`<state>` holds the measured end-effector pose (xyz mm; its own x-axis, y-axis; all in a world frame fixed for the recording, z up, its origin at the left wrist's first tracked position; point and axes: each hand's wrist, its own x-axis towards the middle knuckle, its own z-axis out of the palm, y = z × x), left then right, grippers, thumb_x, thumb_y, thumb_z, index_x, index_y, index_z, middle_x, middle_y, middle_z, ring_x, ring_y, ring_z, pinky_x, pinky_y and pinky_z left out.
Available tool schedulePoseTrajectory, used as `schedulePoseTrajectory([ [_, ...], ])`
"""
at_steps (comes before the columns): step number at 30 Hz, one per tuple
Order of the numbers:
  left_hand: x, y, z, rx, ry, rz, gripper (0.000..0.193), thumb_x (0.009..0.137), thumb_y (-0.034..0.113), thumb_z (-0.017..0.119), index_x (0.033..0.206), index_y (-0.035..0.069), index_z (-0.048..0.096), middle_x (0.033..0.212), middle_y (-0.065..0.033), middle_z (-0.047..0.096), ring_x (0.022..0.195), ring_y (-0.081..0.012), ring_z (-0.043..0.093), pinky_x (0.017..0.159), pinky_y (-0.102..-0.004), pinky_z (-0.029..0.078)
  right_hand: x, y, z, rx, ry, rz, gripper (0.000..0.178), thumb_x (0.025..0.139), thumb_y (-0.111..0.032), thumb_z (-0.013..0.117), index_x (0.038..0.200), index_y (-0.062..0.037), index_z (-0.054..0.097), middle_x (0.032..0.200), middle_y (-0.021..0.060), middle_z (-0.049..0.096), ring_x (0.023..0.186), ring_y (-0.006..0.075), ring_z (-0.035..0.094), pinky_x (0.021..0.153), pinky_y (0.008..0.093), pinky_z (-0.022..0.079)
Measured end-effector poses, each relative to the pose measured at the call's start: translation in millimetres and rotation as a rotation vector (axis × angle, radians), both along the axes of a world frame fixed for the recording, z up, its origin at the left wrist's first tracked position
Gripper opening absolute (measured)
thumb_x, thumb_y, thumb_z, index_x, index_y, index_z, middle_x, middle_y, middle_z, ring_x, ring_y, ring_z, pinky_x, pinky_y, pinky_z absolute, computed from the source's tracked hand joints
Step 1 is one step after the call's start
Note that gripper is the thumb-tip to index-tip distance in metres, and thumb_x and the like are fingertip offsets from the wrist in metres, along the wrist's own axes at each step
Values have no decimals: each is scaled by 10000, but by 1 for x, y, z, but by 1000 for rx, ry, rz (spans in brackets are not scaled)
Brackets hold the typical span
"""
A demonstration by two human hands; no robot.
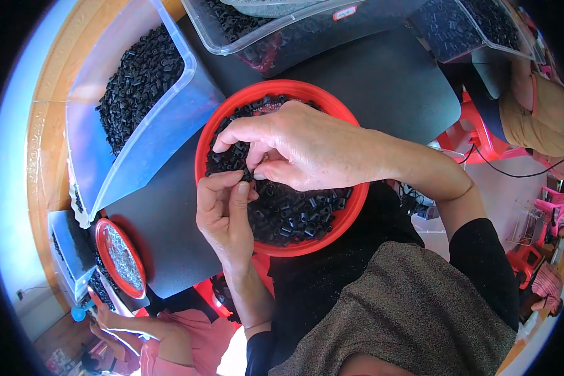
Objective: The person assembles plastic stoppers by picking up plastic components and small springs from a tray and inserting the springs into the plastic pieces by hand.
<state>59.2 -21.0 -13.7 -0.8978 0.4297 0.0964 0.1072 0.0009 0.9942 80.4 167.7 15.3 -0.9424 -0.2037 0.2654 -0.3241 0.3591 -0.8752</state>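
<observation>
A round red basin point(352, 207) stands in front of me, with many small black plastic parts point(294, 216) in it. Over its left side, my left hand point(224, 210) pinches one small black plastic part point(247, 176) between thumb and fingertips. Reaching in from the right, my right hand point(301, 147) has its thumb and fingertips pressed together at that same part. Whatever else the right fingers grip is too small to make out, and its index finger arches over the basin.
A translucent bin point(188, 78) of black parts is at the left, another bin point(282, 44) at the back. A red tray point(143, 276) with small shiny pieces lies on the dark table point(169, 235). Co-workers sit at lower left, a pink sleeve point(194, 338) showing, and far right.
</observation>
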Motion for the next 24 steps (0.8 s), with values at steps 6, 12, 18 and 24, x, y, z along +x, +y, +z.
schedulePoseTrajectory([
  [6,0,0,-1,-18,-22,-23,90,885,-53,542,964,-11,539,872,-60,543,705,-97,535,660,-213,439,-3,0,-2,9,14,17,436,746,28,621,1166,-39,521,739,133,669,677,267,664,627,351,500],
  [12,0,3,0,-79,60,-8,65,897,-29,535,954,1,536,809,-44,560,676,-88,525,667,-219,452,-3,1,-2,-7,-73,17,454,746,38,631,1177,-24,503,757,136,674,700,242,673,626,326,508],
  [18,1,-1,3,-93,1,-80,85,878,-70,537,945,-18,545,877,-70,566,660,-93,527,600,-215,445,-4,7,-4,-250,-315,78,455,749,71,610,1177,17,467,763,123,652,673,129,642,577,240,485],
  [24,2,-1,-2,-146,151,-97,100,868,-85,532,933,-12,551,854,-74,577,649,-92,527,577,-215,440,-2,5,-8,-398,-443,108,405,690,23,685,1037,61,482,684,122,615,613,182,621,574,305,486],
])
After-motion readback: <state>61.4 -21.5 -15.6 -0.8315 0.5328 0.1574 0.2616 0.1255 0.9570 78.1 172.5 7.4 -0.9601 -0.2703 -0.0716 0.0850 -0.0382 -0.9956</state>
